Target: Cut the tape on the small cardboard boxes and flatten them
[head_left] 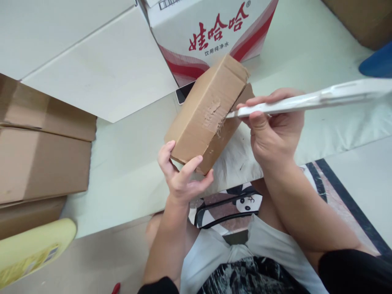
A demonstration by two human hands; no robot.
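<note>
My left hand point(180, 173) grips the near end of a small brown cardboard box point(208, 110), fingers wrapped around its lower corner, holding it tilted above the pale green floor. My right hand point(272, 130) is closed on a long flat white tool point(309, 100) that runs off to the right. The tool's tip touches the taped seam on the box's top, where the tape looks torn and peeled.
A white carton with red Chinese lettering point(211, 32) stands behind the box, a phone point(183, 93) lying at its foot. Flat white boards point(76, 53) and brown cardboard boxes point(39, 163) sit at left. A yellow object point(30, 249) lies at lower left, a patterned mat point(333, 192) under my legs.
</note>
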